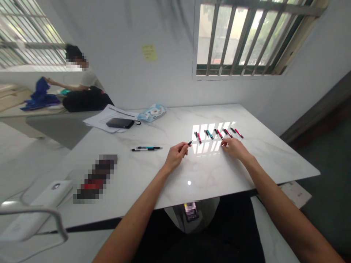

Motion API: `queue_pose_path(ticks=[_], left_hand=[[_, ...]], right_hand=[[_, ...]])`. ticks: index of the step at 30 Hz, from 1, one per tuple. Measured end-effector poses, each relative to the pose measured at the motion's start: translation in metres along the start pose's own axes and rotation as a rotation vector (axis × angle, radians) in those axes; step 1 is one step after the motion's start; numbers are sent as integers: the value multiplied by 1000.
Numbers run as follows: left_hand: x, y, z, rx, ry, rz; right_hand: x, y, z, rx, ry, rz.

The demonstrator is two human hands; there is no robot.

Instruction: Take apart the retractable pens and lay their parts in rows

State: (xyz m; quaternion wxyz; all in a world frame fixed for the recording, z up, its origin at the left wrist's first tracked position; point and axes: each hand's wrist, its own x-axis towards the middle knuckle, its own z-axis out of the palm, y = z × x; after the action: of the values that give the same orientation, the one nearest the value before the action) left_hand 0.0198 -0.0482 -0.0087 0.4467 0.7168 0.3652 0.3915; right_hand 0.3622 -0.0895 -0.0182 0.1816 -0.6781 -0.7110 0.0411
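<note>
My left hand [177, 156] is closed, pinching a small black pen part [189, 143] that points up and to the right above the white table. My right hand [234, 148] rests low over the table with its fingers curled together. Its fingertips are by the lower end of a red pen piece [219, 134], and what they hold, if anything, is hidden. Pen pieces lie in a slanted row beyond my hands: a red one [199, 137], a teal one [210, 134] and more red ones with black parts beside them. Left of my left hand lie a blue-and-black pen [149, 147] and a white-and-black pen [144, 149].
At the back left, a black pouch [120, 123] sits on papers [101, 116] beside a blue-and-white packet [152, 112]. A blurred dark object [95, 179] and a white device [45, 204] lie front left. Another person [87, 82] sits further left, handling blue cloth [41, 95].
</note>
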Motion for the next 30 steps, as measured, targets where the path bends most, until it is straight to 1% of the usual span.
queue_pose_path(ticks=[3, 5, 6, 7, 9, 12, 13, 15, 17, 19, 22, 24, 27, 30], left_hand=[[0, -1, -1, 18, 48, 7], [1, -1, -1, 40, 86, 2], [1, 0, -1, 50, 98, -4], [2, 0, -1, 56, 102, -10], [2, 1, -1, 58, 92, -16], [2, 0, -1, 31, 37, 14], [2, -1, -1, 21, 24, 28], [1, -3, -2, 19, 32, 39], [0, -6, -4, 62, 71, 22], [-1, -6, -6, 141, 93, 0], [-1, -7, -5, 211, 79, -19], [1, -7, -4, 156, 35, -32], [4, -9, -2, 13, -36, -39], [5, -11, -2, -3, -32, -2]], right_hand=[[2, -10, -7, 71, 92, -9], [6, -27, -11, 181, 154, -16], [9, -39, -12, 248, 165, -18], [12, -53, -11, 318, 152, -23], [22, -85, -6, 449, 67, -40], [41, -128, 11, 601, -138, -111], [47, -138, 18, 638, -177, -120], [58, -154, 31, 692, -167, -104], [64, -162, 42, 728, -87, -75], [65, -165, 52, 777, -21, -69], [59, -164, 60, 877, 41, -109], [53, -164, 60, 920, 84, -136], [47, -165, 54, 985, 124, -157], [45, -168, 50, 1121, 68, -196]])
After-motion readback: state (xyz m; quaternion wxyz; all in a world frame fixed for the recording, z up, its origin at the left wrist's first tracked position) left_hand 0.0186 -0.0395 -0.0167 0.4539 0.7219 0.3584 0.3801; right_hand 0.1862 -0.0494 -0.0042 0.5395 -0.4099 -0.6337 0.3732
